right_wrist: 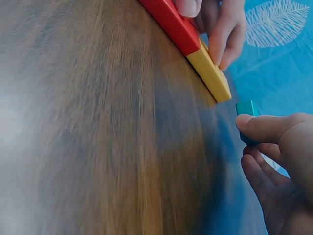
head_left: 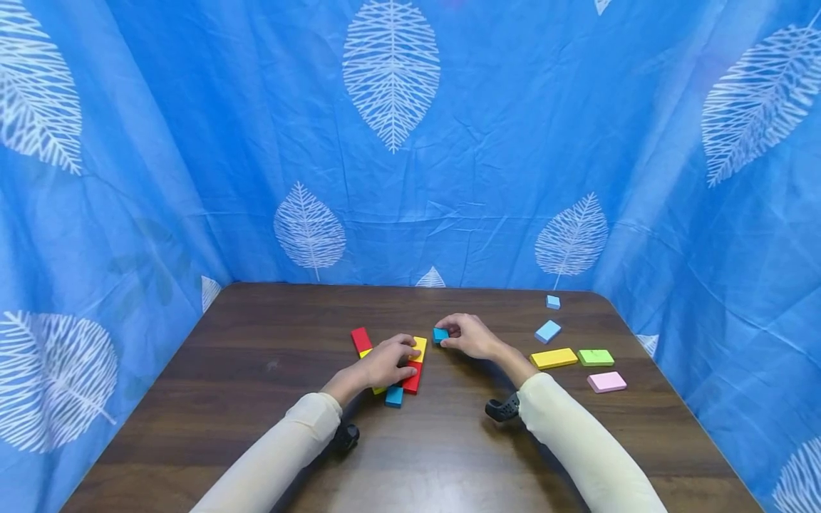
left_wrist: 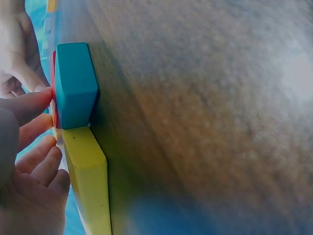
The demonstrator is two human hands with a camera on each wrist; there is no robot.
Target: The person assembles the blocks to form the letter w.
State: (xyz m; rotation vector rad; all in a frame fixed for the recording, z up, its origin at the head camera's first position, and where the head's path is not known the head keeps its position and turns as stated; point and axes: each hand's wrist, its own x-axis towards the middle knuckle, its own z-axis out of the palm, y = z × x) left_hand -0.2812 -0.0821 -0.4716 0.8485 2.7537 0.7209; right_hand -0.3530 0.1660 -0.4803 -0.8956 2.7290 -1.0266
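Between thumb and fingertips my right hand (head_left: 471,336) pinches a small teal block (head_left: 440,335), just right of a V-shaped row of blocks. In the right wrist view this teal block (right_wrist: 247,108) is beyond the end of the yellow block (right_wrist: 210,71). My left hand (head_left: 387,360) lies over the V, its thumb on the red block (head_left: 412,379) and its fingers on the yellow block (head_left: 419,348). Another teal block (head_left: 394,397) sits at the V's near point. The left arm of the V has a red block (head_left: 362,340) and yellow pieces partly hidden by the hand.
On the right of the brown table (head_left: 256,399) lie loose blocks: yellow (head_left: 554,358), green (head_left: 596,358), pink (head_left: 606,382) and two light blue ones, the nearer (head_left: 548,331) and the farther (head_left: 553,302). A blue leaf-patterned curtain (head_left: 487,157) surrounds the table's far side and both ends.
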